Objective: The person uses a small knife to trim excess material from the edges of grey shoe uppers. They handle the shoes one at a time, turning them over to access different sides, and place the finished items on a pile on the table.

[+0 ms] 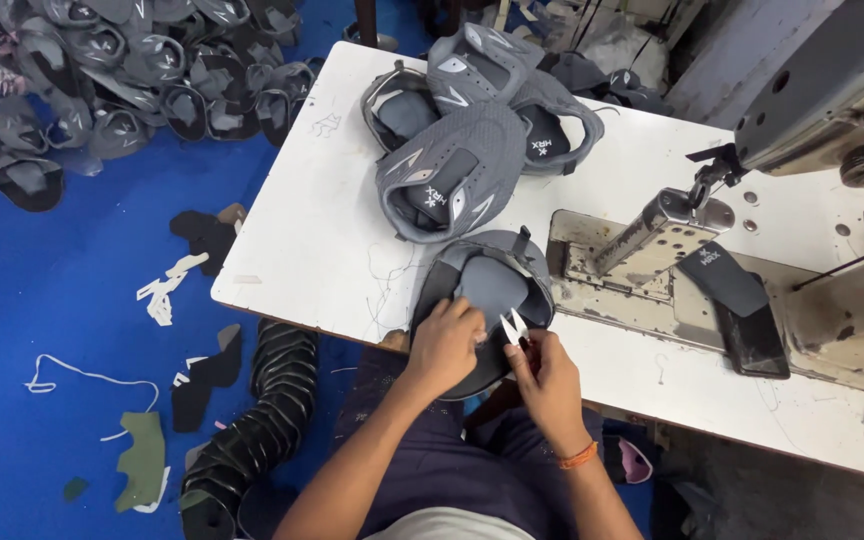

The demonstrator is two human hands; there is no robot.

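My left hand is closing its fingers over the near edge of a grey shoe upper, pinching the fabric just below the middle of the frame. My right hand is gripping a small pair of thread snips, fingers curled round the handles, with the pale blades pointing up and touching the upper just beside my left fingers. I am seeing that upper lying at the near edge of the white table, partly hanging over it toward my lap. A pile of finished grey uppers is sitting further back on the table, toward the upper middle of the frame. To the right, the sewing machine is standing over its worn metal bed, with a dark piece lying on it. More uppers are heaping on the blue floor at upper left, among scattered fabric scraps.
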